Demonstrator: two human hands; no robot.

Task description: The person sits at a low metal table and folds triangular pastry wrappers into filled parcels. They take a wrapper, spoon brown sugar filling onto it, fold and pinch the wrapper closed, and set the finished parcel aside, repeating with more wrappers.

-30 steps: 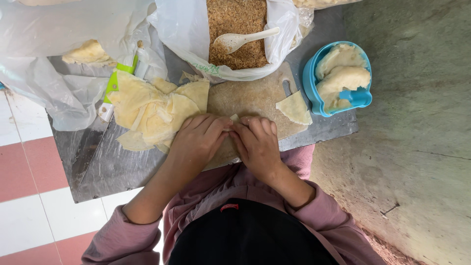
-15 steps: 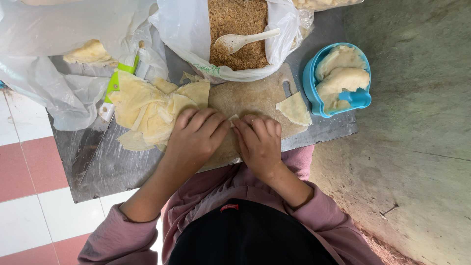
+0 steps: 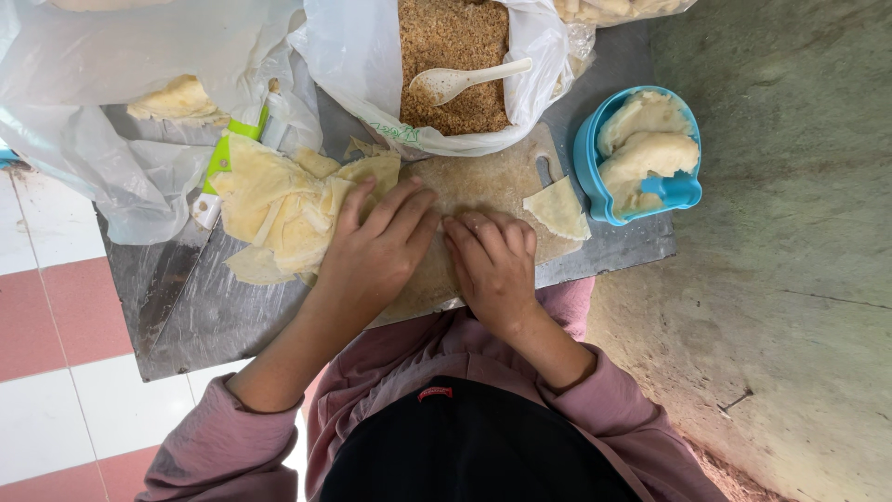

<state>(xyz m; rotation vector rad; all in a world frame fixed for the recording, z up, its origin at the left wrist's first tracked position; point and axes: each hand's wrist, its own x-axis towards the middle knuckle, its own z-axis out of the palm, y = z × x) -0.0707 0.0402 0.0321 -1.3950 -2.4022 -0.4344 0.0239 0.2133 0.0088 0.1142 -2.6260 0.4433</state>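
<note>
Board (image 3: 483, 177) on steel sheet (image 3: 214, 311) | concrete floor (image 3: 790, 279) | left hand (image 3: 376, 246), right hand (image 3: 492, 260) flat, gripping nothing

We cannot see what lies under the left hand (image 3: 376, 251) and right hand (image 3: 492, 265); both palms cover that patch of the wooden board (image 3: 483, 181). The pale lumps (image 3: 177, 98) inside the clear bag (image 3: 111, 121) are blurred by plastic, and the bag runs off the top edge. The knife (image 3: 218, 172) shows only its green handle; its blade is partly buried under the thin wrappers (image 3: 279, 204). The spoon's (image 3: 465, 79) bowl sinks into crumbs (image 3: 455, 46).
</note>
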